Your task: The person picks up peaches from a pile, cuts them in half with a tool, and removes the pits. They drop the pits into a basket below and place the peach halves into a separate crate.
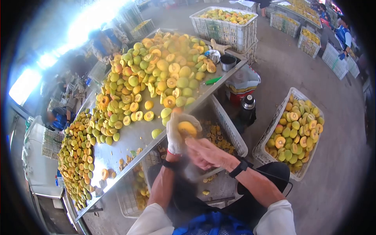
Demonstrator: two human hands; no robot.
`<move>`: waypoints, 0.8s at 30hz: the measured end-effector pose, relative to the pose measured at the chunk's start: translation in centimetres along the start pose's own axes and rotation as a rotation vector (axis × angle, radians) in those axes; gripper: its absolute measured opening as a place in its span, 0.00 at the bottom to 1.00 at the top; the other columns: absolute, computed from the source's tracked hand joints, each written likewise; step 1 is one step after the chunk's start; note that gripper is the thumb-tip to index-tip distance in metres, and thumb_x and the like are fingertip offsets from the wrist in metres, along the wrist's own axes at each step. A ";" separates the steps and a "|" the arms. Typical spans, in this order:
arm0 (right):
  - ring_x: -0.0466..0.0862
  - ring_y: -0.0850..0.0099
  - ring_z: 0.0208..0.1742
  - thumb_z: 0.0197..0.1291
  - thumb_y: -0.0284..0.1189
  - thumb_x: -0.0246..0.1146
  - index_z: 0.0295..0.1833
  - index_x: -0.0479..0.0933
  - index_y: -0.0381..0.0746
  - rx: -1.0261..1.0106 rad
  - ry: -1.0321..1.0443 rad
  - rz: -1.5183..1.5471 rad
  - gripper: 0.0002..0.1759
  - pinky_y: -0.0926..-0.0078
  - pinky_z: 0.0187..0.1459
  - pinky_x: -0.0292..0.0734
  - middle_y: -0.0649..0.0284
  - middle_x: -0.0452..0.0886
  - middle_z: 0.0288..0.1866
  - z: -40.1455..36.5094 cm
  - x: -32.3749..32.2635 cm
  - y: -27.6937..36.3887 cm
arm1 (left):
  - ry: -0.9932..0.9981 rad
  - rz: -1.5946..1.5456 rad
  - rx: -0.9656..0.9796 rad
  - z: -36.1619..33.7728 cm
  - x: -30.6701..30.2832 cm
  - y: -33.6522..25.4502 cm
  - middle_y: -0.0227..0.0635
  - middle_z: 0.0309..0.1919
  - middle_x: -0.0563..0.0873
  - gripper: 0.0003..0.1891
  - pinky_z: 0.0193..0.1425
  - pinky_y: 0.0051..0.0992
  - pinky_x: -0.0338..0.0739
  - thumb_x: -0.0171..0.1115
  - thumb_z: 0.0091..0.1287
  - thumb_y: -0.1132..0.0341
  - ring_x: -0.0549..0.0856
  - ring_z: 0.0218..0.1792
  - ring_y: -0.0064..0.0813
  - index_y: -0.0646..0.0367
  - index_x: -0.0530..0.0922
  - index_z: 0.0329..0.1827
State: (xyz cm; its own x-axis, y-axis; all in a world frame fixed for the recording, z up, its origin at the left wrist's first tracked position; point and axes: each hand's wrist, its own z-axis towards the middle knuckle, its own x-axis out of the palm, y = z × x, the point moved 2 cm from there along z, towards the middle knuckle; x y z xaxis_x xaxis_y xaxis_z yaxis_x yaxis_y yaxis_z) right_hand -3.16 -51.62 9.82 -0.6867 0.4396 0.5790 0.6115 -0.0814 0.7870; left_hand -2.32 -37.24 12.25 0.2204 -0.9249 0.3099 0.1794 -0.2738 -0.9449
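Observation:
My left hand (174, 135), in a whitish knitted glove, is closed round a yellow peach (187, 128) just off the table's near edge. Close beside it is my bare right hand (207, 152), its fingers curled in towards the peach. Some blur lies over these fingers, and whatever they may grip is hidden. Beyond both hands, a large heap of halved and whole yellow-green peaches (156, 70) covers much of the metal table (131, 143). Below my hands, a crate (231, 127) holds many brown-yellow pits or scraps (219, 137).
A green-handled tool (212, 80) and a metal cup (228, 62) sit by the table's right edge. On the floor stand a black thermos (248, 105), a crate of peaches (260, 150) at right and stacked crates (223, 31) behind. Other people (342, 37) are in the background.

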 end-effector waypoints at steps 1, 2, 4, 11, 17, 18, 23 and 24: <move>0.58 0.85 0.14 0.82 0.56 0.51 0.27 0.63 0.48 -0.015 -0.012 0.027 0.31 0.82 0.15 0.52 0.79 0.57 0.18 0.0 0.1 -0.1 | -0.067 0.050 -0.010 0.3 0.5 0.4 0.43 0.30 0.89 0.37 0.38 0.27 0.80 0.39 0.85 0.41 0.86 0.31 0.31 0.65 0.84 0.34; 0.59 0.85 0.14 0.82 0.56 0.51 0.27 0.63 0.47 -0.033 -0.023 0.060 0.31 0.82 0.14 0.53 0.79 0.57 0.18 0.2 0.3 -0.2 | -0.070 0.006 -0.039 0.5 0.7 0.5 0.42 0.30 0.89 0.37 0.38 0.26 0.80 0.38 0.85 0.40 0.86 0.32 0.30 0.64 0.84 0.35; 0.61 0.84 0.14 0.82 0.55 0.51 0.28 0.65 0.46 -0.117 -0.106 0.017 0.30 0.80 0.14 0.56 0.77 0.61 0.17 0.6 0.8 -0.5 | -0.084 -0.079 -0.110 0.4 1.0 0.5 0.42 0.30 0.89 0.37 0.38 0.25 0.80 0.38 0.85 0.40 0.86 0.32 0.29 0.63 0.84 0.37; 0.72 0.68 0.20 0.82 0.43 0.54 0.40 0.75 0.34 -0.396 -0.289 -0.402 0.23 0.70 0.25 0.70 0.59 0.75 0.23 1.2 2.3 -1.8 | -0.102 -0.098 -0.131 -1.4 -0.5 -0.4 0.36 0.36 0.88 0.38 0.32 0.22 0.79 0.38 0.83 0.33 0.85 0.30 0.24 0.59 0.85 0.45; 0.83 0.55 0.26 0.79 0.41 0.60 0.43 0.74 0.31 -0.640 -0.335 -0.728 0.21 0.57 0.32 0.77 0.49 0.81 0.26 0.0 5.7 -2.2 | -0.488 0.121 -0.058 -3.6 -6.1 -5.8 0.37 0.39 0.90 0.35 0.36 0.25 0.83 0.39 0.85 0.38 0.88 0.35 0.27 0.62 0.85 0.49; 0.84 0.50 0.28 0.79 0.41 0.60 0.44 0.74 0.32 -0.632 -0.366 -0.804 0.20 0.54 0.33 0.78 0.46 0.82 0.27 -0.1 5.3 -2.7 | -0.473 0.214 0.000 -5.2 -7.6 -7.1 0.38 0.40 0.90 0.35 0.39 0.26 0.84 0.39 0.85 0.39 0.88 0.36 0.27 0.63 0.85 0.50; 0.85 0.37 0.36 0.77 0.42 0.58 0.45 0.72 0.33 -0.364 -0.468 -1.147 0.20 0.43 0.39 0.78 0.38 0.83 0.30 0.3 1.2 -6.6 | -0.575 0.803 0.254 -13.6 -16.1 -12.3 0.40 0.40 0.90 0.33 0.48 0.30 0.83 0.38 0.87 0.45 0.88 0.40 0.29 0.66 0.85 0.52; 0.85 0.36 0.36 0.76 0.42 0.58 0.45 0.71 0.33 -0.308 -0.472 -1.190 0.20 0.42 0.39 0.78 0.38 0.83 0.30 0.3 0.2 -7.6 | -0.582 0.892 0.231 -15.5 -18.6 -12.3 0.41 0.40 0.91 0.30 0.49 0.31 0.83 0.41 0.86 0.47 0.88 0.40 0.31 0.65 0.85 0.52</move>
State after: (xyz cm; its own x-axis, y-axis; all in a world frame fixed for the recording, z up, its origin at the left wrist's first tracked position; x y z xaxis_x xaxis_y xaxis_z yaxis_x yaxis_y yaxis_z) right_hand -7.84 -50.63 3.88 -0.4985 0.6467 -0.5774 -0.4248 0.3983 0.8129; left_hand -23.45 -20.75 16.51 0.7700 -0.4827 -0.4172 -0.1078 0.5461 -0.8308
